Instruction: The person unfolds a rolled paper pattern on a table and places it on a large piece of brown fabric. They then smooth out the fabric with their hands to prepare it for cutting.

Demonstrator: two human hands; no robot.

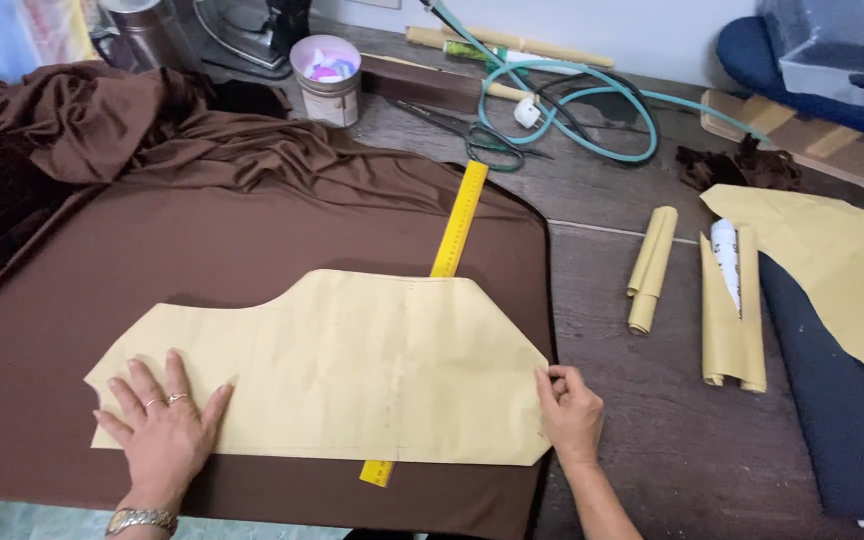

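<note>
The paper pattern piece (352,365) lies flat on the brown fabric (252,230), near the counter's (672,450) near edge. The left hand (164,428) presses flat, fingers spread, on the pattern's left end. The right hand (570,408) rests at the right tip, fingers curled on the paper edge; it grips nothing that can be made out.

Risks, as judged:
- Uneven pressure may slide the pattern over the smooth fabric, shifting alignment.
- The yellow ruler (459,220) lies under the pattern and may lift the paper, causing a ridge.
- The bunched fabric at far left may drag the flat area.

Hidden: the ruler's middle section, and the fabric's near edge, cut off by the frame.
</note>
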